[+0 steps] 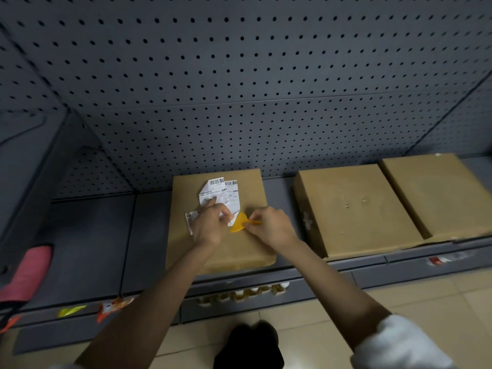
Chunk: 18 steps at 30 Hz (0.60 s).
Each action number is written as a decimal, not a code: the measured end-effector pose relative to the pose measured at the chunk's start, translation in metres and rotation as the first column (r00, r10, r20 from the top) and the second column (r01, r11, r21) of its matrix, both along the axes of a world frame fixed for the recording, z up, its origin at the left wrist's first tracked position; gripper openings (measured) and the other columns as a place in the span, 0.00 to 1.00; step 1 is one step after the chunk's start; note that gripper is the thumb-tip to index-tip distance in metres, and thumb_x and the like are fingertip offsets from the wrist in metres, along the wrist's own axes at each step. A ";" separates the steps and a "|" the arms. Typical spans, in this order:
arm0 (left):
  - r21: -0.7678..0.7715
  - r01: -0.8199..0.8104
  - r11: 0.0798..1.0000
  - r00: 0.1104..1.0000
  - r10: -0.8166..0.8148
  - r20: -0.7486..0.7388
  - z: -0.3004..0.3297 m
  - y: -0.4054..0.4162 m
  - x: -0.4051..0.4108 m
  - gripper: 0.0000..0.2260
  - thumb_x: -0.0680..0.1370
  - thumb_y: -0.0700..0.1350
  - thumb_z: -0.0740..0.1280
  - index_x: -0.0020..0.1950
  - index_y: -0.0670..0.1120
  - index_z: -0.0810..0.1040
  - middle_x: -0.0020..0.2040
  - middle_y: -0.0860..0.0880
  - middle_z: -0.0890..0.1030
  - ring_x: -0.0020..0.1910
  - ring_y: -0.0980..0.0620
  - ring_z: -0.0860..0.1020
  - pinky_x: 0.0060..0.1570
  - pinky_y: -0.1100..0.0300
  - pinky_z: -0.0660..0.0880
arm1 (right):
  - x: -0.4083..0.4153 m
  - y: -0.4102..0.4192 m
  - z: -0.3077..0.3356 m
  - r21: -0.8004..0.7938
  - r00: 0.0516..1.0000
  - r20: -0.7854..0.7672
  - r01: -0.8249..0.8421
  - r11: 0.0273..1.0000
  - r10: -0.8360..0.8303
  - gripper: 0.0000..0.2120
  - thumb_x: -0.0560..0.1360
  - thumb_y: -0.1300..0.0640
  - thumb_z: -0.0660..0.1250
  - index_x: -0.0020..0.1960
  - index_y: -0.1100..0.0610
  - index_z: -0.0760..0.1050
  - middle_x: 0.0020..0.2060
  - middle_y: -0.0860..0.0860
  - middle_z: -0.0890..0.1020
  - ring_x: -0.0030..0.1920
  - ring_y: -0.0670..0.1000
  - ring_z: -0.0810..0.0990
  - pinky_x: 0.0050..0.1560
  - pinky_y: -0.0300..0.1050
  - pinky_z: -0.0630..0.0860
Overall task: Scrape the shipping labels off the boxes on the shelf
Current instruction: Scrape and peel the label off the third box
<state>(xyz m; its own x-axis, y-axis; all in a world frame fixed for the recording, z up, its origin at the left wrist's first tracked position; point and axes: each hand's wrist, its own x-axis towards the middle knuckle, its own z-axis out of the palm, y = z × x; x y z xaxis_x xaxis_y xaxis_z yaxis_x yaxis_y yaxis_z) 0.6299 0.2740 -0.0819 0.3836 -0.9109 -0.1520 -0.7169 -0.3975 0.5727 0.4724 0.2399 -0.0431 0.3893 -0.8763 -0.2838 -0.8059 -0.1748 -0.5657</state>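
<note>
A brown cardboard box (239,243) lies flat on the grey shelf (87,235) in front of me. A white shipping label (221,191) with barcodes sits on its top, partly peeled and crumpled. My left hand (210,222) pinches the loose part of the label and holds it up. My right hand (271,225) grips a small orange plastic scraper (239,223), its blade against the box top at the label's lower right edge. Two more brown boxes (354,206) (442,193) lie to the right, their tops bare of labels.
A dark pegboard wall (239,75) rises behind the shelf. A pink object (29,272) rests at the far left. Coloured price tags (114,306) sit along the shelf's front rail. Beige floor tiles (426,296) lie below, with a dark shape (250,344) near my feet.
</note>
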 end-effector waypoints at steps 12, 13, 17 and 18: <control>-0.033 -0.027 0.999 0.999 0.026 -0.031 -0.008 -0.001 0.002 0.08 0.76 0.46 0.65 0.38 0.52 0.72 0.68 0.48 0.73 0.67 0.45 0.70 0.52 0.53 0.74 | 0.000 0.001 0.000 0.010 1.000 0.010 0.004 1.000 -0.004 0.09 0.73 0.49 0.69 0.48 0.53 0.82 0.49 0.52 0.84 0.53 0.52 0.80 0.51 0.42 0.73; -0.038 -0.029 0.999 0.999 0.028 -0.037 -0.009 -0.001 0.002 0.09 0.76 0.46 0.66 0.37 0.53 0.71 0.68 0.48 0.73 0.67 0.45 0.70 0.52 0.53 0.73 | -0.004 0.001 0.000 0.021 1.000 0.005 0.008 1.000 -0.008 0.09 0.73 0.49 0.69 0.48 0.53 0.82 0.50 0.52 0.84 0.53 0.52 0.80 0.50 0.42 0.73; -0.051 -0.065 0.997 0.996 0.061 -0.071 -0.011 0.000 0.003 0.09 0.76 0.45 0.65 0.37 0.53 0.71 0.67 0.48 0.74 0.68 0.45 0.69 0.52 0.53 0.71 | -0.016 -0.002 0.001 0.023 0.999 -0.032 0.008 1.000 -0.007 0.10 0.72 0.48 0.69 0.47 0.52 0.83 0.49 0.52 0.84 0.51 0.52 0.81 0.48 0.42 0.73; -0.055 -0.069 0.996 0.995 0.065 -0.079 -0.011 0.000 0.002 0.08 0.76 0.45 0.65 0.38 0.52 0.72 0.66 0.48 0.74 0.68 0.45 0.69 0.51 0.54 0.71 | -0.012 -0.001 0.002 0.015 1.000 -0.028 0.005 1.000 -0.004 0.09 0.72 0.48 0.69 0.48 0.52 0.82 0.49 0.52 0.84 0.51 0.52 0.81 0.48 0.43 0.74</control>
<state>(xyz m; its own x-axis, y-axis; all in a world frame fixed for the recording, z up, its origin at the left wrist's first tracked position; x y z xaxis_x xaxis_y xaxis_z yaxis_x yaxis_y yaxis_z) 0.6322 0.2744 -0.0928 0.4331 -0.8917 -0.1316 -0.6427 -0.4079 0.6485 0.4603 0.2388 -0.0411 0.3770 -0.8735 -0.3081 -0.8223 -0.1625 -0.5454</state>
